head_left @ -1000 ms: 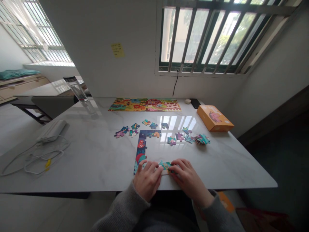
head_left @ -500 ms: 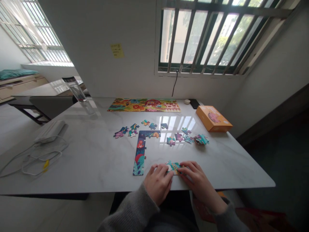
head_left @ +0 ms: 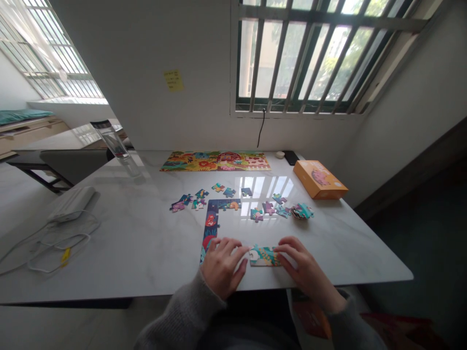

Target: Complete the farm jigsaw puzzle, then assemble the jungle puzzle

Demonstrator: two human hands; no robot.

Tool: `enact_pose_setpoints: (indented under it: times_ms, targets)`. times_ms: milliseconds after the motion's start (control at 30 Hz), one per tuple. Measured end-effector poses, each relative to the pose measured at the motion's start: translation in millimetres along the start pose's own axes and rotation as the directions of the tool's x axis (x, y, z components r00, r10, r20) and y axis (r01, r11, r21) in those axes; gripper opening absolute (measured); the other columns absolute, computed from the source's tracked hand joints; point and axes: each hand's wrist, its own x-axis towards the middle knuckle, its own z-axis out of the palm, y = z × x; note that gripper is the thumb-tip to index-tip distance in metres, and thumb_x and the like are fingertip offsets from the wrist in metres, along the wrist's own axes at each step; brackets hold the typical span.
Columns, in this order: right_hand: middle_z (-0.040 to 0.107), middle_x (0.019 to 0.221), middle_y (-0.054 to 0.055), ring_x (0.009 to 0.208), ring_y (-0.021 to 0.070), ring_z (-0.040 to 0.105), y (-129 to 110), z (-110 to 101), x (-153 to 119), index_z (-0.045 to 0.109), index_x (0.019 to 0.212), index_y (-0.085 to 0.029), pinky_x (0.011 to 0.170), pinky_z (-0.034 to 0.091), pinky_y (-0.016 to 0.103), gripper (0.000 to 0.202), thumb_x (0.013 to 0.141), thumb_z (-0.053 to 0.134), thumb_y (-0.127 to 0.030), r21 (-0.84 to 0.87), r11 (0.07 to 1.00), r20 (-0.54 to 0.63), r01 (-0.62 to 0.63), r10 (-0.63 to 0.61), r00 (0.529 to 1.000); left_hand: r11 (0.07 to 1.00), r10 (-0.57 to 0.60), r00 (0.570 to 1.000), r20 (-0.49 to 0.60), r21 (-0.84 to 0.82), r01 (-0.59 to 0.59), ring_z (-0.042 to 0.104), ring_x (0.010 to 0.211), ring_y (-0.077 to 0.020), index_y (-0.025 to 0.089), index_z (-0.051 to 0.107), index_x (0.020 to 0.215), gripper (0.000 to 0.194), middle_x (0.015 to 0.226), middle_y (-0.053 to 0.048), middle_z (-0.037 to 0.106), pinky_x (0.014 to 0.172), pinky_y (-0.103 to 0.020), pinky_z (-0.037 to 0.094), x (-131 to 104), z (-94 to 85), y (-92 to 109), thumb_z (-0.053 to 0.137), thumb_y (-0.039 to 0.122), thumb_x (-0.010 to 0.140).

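Note:
A joined strip of teal puzzle pieces (head_left: 264,256) lies near the table's front edge. My right hand (head_left: 302,267) has its thumb and fingertips on the strip's right end. To the left of the strip, my left hand (head_left: 224,265) is spread with nothing in it, over the lower end of an L-shaped puzzle section (head_left: 211,220). That section's top arm runs right to an orange figure. Loose pieces (head_left: 256,215) are scattered beyond and to the right, beside a small stack of pieces (head_left: 302,211).
A finished farm puzzle (head_left: 215,161) lies by the wall. An orange box (head_left: 320,180) and a black phone (head_left: 291,157) are at the back right. On the left are a glass bottle (head_left: 114,141) and a white device (head_left: 73,203) with cables.
My left hand has let go of the teal strip and moved left, over the L-shaped section's lower end. My right hand stays at the strip's right end. The view has shifted slightly.

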Motion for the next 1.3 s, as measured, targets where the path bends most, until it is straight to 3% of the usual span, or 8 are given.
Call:
enact_pose_setpoints:
  times_ms: [100,233,367,500,667,800,1033,1300]
  targets:
    - [0.063,0.108,0.008,0.103,0.0225,0.062,7,-12,19,0.065,0.108,-0.025,0.090,0.053,0.037,0.016,0.098,0.052,-0.024,0.028,1.000,-0.006,-0.009,0.009,1.000,0.996,0.042,0.999,-0.034,0.074,-0.040,0.061,0.095,-0.0230,0.021,0.066,0.109,0.019,0.100,-0.006,0.068,0.086,-0.039,0.037,16,-23.8,-31,0.053,0.024,0.095]
    - [0.066,0.105,0.007,0.101,0.0221,0.063,22,-14,50,0.065,0.109,-0.025,0.090,0.052,0.038,0.019,0.098,0.050,-0.020,0.050,0.998,0.072,0.033,-0.036,0.997,0.990,0.062,0.997,0.037,0.126,-0.066,0.061,0.092,-0.0231,0.021,0.067,0.105,0.016,0.096,-0.005,0.069,0.083,-0.038,0.040,37,-40.6,-78,0.054,0.024,0.094]
    - [0.068,0.102,0.008,0.100,0.0236,0.063,38,-4,79,0.066,0.105,-0.023,0.089,0.051,0.040,0.019,0.098,0.049,-0.018,0.022,0.996,0.096,0.083,-0.085,0.992,0.991,0.086,0.992,0.090,0.092,-0.094,0.062,0.090,-0.0231,0.019,0.067,0.101,0.015,0.095,-0.006,0.070,0.082,-0.037,0.044,49,-33.2,-115,0.054,0.021,0.094]
    - [0.068,0.099,0.009,0.097,0.0242,0.063,43,7,102,0.067,0.104,-0.021,0.087,0.051,0.040,0.021,0.099,0.046,-0.018,-0.013,0.992,0.124,0.128,-0.125,0.984,0.994,0.103,0.995,0.004,-0.038,-0.103,0.062,0.084,-0.0202,0.019,0.067,0.094,0.013,0.087,-0.005,0.068,0.080,-0.035,0.047,48,-16.1,-139,0.054,0.017,0.092]
    - [0.068,0.100,0.010,0.097,0.0241,0.061,42,22,128,0.068,0.106,-0.019,0.087,0.050,0.039,0.021,0.097,0.050,-0.018,-0.040,0.986,0.169,0.159,-0.150,0.974,0.979,0.003,0.992,-0.129,-0.203,-0.029,0.055,0.067,-0.0145,0.017,0.067,0.092,0.017,0.076,-0.003,0.063,0.068,-0.029,0.047,41,-4.8,-151,0.051,0.016,0.092]
    - [0.069,0.107,0.011,0.101,0.0246,0.059,48,36,156,0.069,0.111,-0.018,0.092,0.047,0.039,0.025,0.096,0.050,-0.015,-0.104,0.979,0.201,0.177,-0.154,0.967,0.983,-0.012,0.997,-0.075,-0.184,-0.002,0.054,0.068,-0.0147,0.016,0.068,0.090,0.019,0.076,-0.003,0.063,0.068,-0.029,0.047,38,-1.3,-153,0.050,0.017,0.091]
    - [0.066,0.124,0.013,0.113,0.0276,0.053,76,59,205,0.067,0.122,-0.016,0.098,0.042,0.042,0.035,0.093,0.048,-0.012,-0.279,0.955,0.201,0.096,-0.040,0.979,0.984,-0.026,0.999,-0.020,-0.179,0.022,0.055,0.069,-0.0149,0.017,0.069,0.089,0.018,0.076,-0.003,0.065,0.071,-0.030,0.049,37,3.7,-155,0.051,0.016,0.089]
    - [0.064,0.128,0.012,0.110,0.0284,0.053,89,64,232,0.062,0.129,-0.014,0.096,0.041,0.038,0.040,0.089,0.059,-0.015,-0.339,0.938,0.275,0.070,0.028,0.961,0.983,-0.037,0.999,0.026,-0.181,0.041,0.057,0.070,-0.0149,0.017,0.069,0.092,0.018,0.079,-0.003,0.066,0.072,-0.029,0.049,35,5.9,-156,0.052,0.018,0.089]
